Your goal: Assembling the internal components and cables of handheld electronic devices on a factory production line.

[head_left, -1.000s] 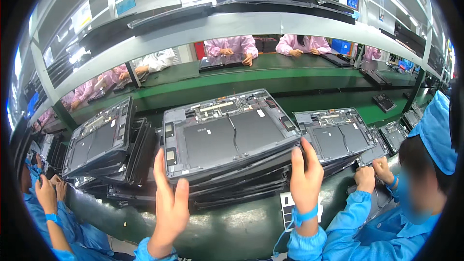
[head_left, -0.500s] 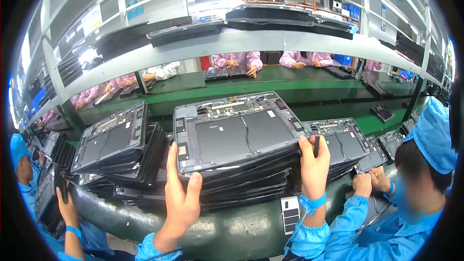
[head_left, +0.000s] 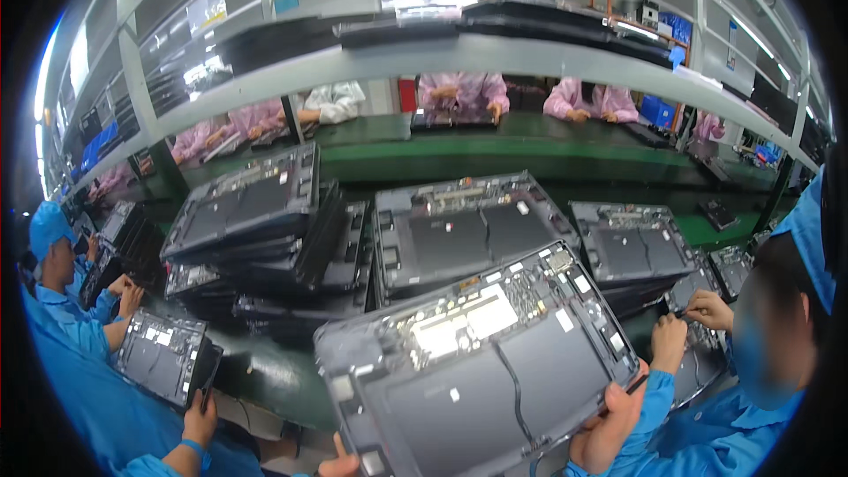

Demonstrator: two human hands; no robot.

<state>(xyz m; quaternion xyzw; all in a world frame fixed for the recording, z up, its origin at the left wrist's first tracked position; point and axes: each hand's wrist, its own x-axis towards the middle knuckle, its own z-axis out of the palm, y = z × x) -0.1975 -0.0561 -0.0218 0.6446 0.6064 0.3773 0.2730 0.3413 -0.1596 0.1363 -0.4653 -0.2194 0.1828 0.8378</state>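
Both hands are grasping an opened laptop chassis (head_left: 477, 393): left hand (head_left: 337, 463), partly cut off, is pinching its near-left corner, right hand (head_left: 609, 428) is clasping the right edge, thumb on top. The chassis is spanning the space between them, tilting, right side higher, nearer than the stack (head_left: 468, 243) beyond the grip. It is showing dark grey panels, a black cable and a shiny silvery strip.

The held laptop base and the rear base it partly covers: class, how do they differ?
The right hand grips the held base; no hand touches the rear base. The held base slants more steeply in the picture than the rear base. The held base looks larger, being nearer the camera than the rear base. Both are open, showing circuitry and a dark cable.
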